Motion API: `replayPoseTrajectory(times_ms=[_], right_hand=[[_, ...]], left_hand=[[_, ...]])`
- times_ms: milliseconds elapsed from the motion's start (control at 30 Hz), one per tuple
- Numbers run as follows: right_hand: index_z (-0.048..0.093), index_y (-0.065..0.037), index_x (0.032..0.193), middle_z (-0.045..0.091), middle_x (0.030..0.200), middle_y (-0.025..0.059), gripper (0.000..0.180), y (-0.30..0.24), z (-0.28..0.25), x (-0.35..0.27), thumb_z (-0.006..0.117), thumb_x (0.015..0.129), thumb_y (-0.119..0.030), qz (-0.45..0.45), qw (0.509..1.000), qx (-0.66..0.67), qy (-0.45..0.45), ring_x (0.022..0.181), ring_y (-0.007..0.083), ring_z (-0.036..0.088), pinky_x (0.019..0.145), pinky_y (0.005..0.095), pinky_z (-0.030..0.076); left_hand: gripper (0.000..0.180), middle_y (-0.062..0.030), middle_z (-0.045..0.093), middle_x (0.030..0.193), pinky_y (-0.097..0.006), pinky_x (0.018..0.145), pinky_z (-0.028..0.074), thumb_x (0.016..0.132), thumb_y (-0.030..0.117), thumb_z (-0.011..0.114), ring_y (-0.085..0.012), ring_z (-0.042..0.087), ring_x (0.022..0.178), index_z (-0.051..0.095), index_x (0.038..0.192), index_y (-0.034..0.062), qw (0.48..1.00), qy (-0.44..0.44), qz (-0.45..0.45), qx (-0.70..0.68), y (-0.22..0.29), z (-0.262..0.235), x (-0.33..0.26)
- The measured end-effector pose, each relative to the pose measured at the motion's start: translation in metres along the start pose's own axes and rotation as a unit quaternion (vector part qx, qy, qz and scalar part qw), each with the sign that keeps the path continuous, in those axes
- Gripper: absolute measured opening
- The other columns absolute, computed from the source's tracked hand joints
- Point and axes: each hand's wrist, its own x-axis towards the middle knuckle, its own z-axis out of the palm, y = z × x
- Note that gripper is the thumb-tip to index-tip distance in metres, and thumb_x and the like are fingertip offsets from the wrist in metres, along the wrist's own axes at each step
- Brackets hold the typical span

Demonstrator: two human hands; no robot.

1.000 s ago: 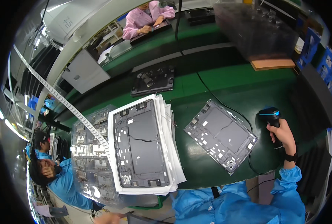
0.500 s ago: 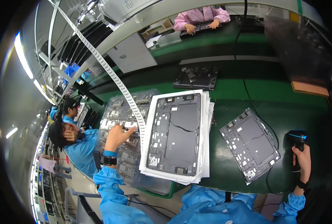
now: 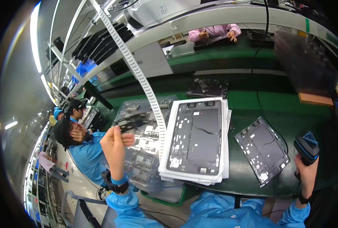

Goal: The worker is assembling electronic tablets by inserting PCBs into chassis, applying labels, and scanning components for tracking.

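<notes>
My left hand is raised over the clear plastic tray, pinching a dark, thin circuit board that is blurred by motion. Several light-coloured boards sit in the tray's pockets. My right hand is wrapped round the handle of a black handheld scanner with blue trim. Between my hands, a dark tablet housing with white patches lies on a stack of white sheets. A second tablet housing rests tilted on the green bench, left of the scanner.
Behind the stack lies another dark device part. A white ribbed strip hangs down across the tray's right side. A black cable runs over the green bench. Across the bench sits a person in pink; people in blue are at left.
My left hand has lifted the dark circuit board from the tray area. My right hand has turned the scanner, so its head now tilts up. The whole view has shifted slightly.
</notes>
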Motion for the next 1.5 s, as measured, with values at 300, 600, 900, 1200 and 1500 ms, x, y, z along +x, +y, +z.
replayPoseTrajectory(times_ms=[300, 600, 900, 1200, 1500], right_hand=[[0.062, 0.004, 0.108, 0.066, 0.086, 0.0243, 0.045, -0.134, 0.111, -0.085, 0.074, 0.066, -0.006, -0.342, 0.832, 0.095, -0.426, 0.079, 0.0426, 0.066, 0.07, 0.04, 0.054], [0.06, 0.004, 0.118, 0.069, 0.081, 0.0218, 0.048, -0.072, 0.045, -0.087, 0.074, 0.073, -0.005, -0.311, 0.906, 0.04, -0.286, 0.074, 0.0388, 0.068, 0.072, 0.0377, 0.054], [0.066, 0.007, 0.077, 0.067, 0.062, 0.0132, 0.029, 0.074, -0.081, 0.051, 0.07, 0.083, -0.022, 0.016, 0.985, -0.172, -0.002, 0.054, 0.0208, 0.068, 0.052, 0.0371, 0.054], [0.065, 0.002, 0.095, 0.065, 0.093, 0.0197, 0.037, 0.009, -0.122, 0.033, 0.077, 0.078, -0.03, -0.315, 0.841, -0.296, 0.325, 0.091, 0.0375, 0.062, 0.079, 0.0454, 0.051], [0.061, 0.009, 0.127, 0.065, 0.12, 0.0305, 0.083, -0.041, -0.314, 0.085, 0.082, 0.074, -0.051, -0.148, 0.855, -0.497, 0.022, 0.11, 0.04, 0.065, 0.099, 0.0399, 0.05]], left_hand=[[0.034, -0.0199, 0.072, 0.077, -0.028, 0.059, 0.058, 0.107, 0.019, 0.049, -0.0195, 0.071, 0.064, 0.06, 0.088, -0.0066, 0.96, -0.248, -0.03, -0.126, 0.078, 0.05, -0.1], [0.03, -0.0162, 0.072, 0.073, -0.026, 0.058, 0.056, 0.107, 0.013, 0.045, -0.0162, 0.069, 0.061, 0.059, 0.089, -0.007, 0.936, -0.319, -0.009, -0.148, 0.095, 0.106, -0.165], [0.026, -0.0048, 0.065, 0.078, -0.024, 0.056, 0.044, 0.106, 0.021, 0.053, -0.0079, 0.057, 0.064, 0.06, 0.091, 0.0005, 0.942, -0.266, 0.044, -0.198, -0.01, 0.242, -0.24], [0.046, -0.0311, 0.06, 0.126, -0.048, 0.104, 0.041, 0.105, 0.023, 0.043, -0.0473, 0.054, 0.118, 0.058, 0.122, -0.0165, 0.954, -0.255, 0.012, 0.154, -0.057, 0.345, -0.153], [0.036, -0.0232, 0.06, 0.125, -0.05, 0.1, 0.041, 0.104, 0.017, 0.043, -0.0419, 0.054, 0.111, 0.061, 0.114, -0.0117, 0.947, -0.195, 0.126, 0.222, -0.05, 0.33, -0.198]])
